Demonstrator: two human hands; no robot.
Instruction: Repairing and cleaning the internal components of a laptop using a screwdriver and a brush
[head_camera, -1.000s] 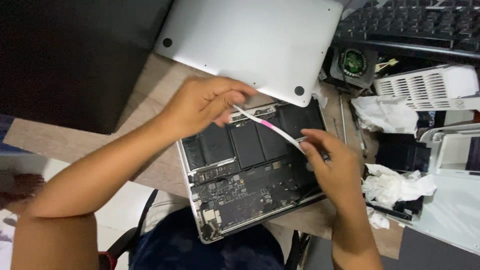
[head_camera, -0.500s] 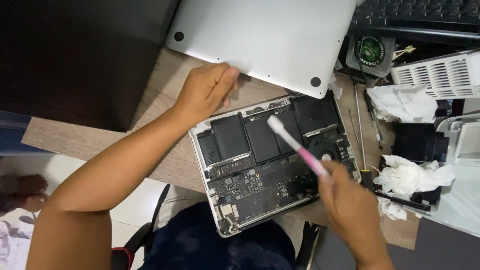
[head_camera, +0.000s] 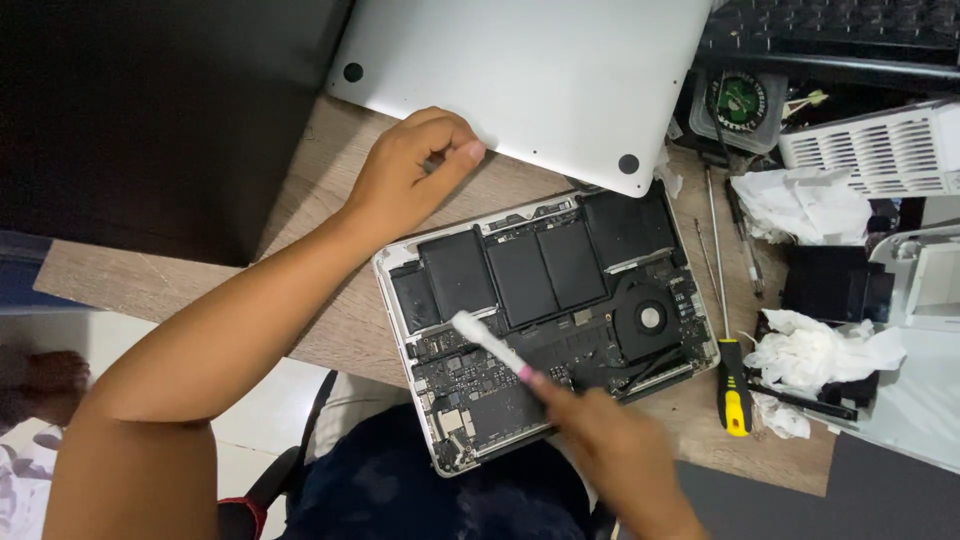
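Laptop (head_camera: 545, 320): lying opened and bottom-up on the wooden counter (head_camera: 330, 200), its dark battery cells, round fan and circuit board showing.
Brush (head_camera: 490, 345): white-headed with a pink handle, its head sitting over the board just below the battery cells, slanting down to the right hand.
Right hand (head_camera: 615, 450): blurring at the lower edge of the laptop, its grip clenching around the brush handle.
Left hand (head_camera: 410, 175): resting on the counter just above the laptop's upper left corner, fingers curling loosely inward, grasping nothing, thumb tip lying near the edge of the cover.
Bottom cover (head_camera: 530, 75): silver, with black rubber feet, lying flat on the counter above the laptop, its lower right corner just beside the laptop's top edge.
Screwdriver (head_camera: 735, 395): yellow and black handle, lying on the counter just right of the laptop, shaft pointing away.
Crumpled tissues (head_camera: 815, 350): lying right of the screwdriver; another wad is sitting higher up.
White vented casing (head_camera: 870, 150): sitting at the upper right, near a dark keyboard (head_camera: 830, 30) along the top edge.
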